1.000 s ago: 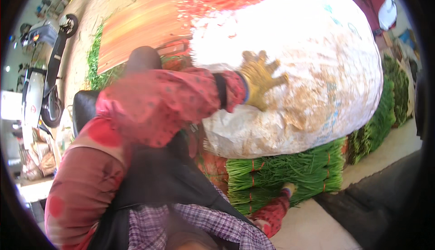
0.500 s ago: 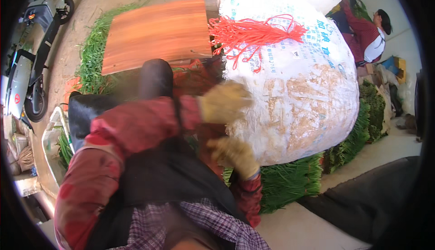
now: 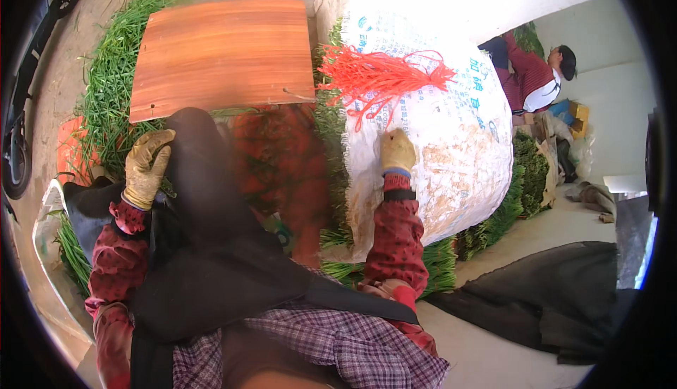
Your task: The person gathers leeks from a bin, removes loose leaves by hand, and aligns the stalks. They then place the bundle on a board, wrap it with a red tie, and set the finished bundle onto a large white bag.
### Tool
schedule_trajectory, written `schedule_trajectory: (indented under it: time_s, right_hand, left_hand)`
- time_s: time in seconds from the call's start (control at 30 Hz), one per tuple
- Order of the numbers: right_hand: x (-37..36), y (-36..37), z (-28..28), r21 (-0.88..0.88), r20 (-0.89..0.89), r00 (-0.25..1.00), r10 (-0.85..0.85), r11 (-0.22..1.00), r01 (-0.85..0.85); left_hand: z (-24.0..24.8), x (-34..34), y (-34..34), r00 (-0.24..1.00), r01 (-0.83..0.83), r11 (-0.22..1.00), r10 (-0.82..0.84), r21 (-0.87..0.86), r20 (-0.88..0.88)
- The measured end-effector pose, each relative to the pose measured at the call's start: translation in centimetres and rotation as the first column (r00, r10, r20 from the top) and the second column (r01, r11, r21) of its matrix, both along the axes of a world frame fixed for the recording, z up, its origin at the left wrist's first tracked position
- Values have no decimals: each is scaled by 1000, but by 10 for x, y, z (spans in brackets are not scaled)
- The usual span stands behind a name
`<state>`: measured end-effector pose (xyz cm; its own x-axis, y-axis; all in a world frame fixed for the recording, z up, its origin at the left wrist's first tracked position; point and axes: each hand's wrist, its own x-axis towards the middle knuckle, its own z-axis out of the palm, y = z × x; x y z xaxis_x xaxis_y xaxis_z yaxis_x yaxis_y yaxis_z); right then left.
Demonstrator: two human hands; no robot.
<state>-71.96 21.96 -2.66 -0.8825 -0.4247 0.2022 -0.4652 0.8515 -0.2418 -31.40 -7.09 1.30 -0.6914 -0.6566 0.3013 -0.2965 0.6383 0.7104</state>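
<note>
My left hand (image 3: 147, 169), in a yellowish work glove, hovers beside my dark-covered knee. Its fingers are curved, with a gap between them and the thumb, and nothing shows in it. Over the white woven sack (image 3: 451, 170), my right hand (image 3: 398, 151), in the same kind of glove, is closed. A bundle of red strings (image 3: 395, 75) lies on the sack just beyond it. One loose string end reaches down to the right fingertips; whether they grip it is hidden. Stacked green leafy stalks (image 3: 441, 266) show under the sack's near edge.
Left of the sack lies a wood-grain board (image 3: 226, 58), with loose green stalks (image 3: 113, 72) along its left side. A white bin (image 3: 49, 227) holds more greens. Black cloth (image 3: 543, 297) covers the floor at right. Another person (image 3: 525, 72) sits at the far right.
My hands have moved apart. The left went from the sack's edge to beside my left knee; the right rose onto the sack by the red strings. The view has shifted somewhat.
</note>
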Motion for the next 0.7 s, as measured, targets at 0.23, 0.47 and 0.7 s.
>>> schedule_trajectory:
  time_s: [0.23,0.47,0.7]
  right_hand:
    - [164,13,-2,211,667,589,456,642,-737]
    - [198,-54,-82,214,673,345,654,274,-938]
    - [82,-262,-47,239,-170,384,908,416,-877]
  left_hand:
    - [-34,49,-38,981,-191,978,187,85,48]
    - [-13,57,-39,960,-226,974,227,-20,162]
    - [-13,83,-48,952,-251,965,260,-77,163]
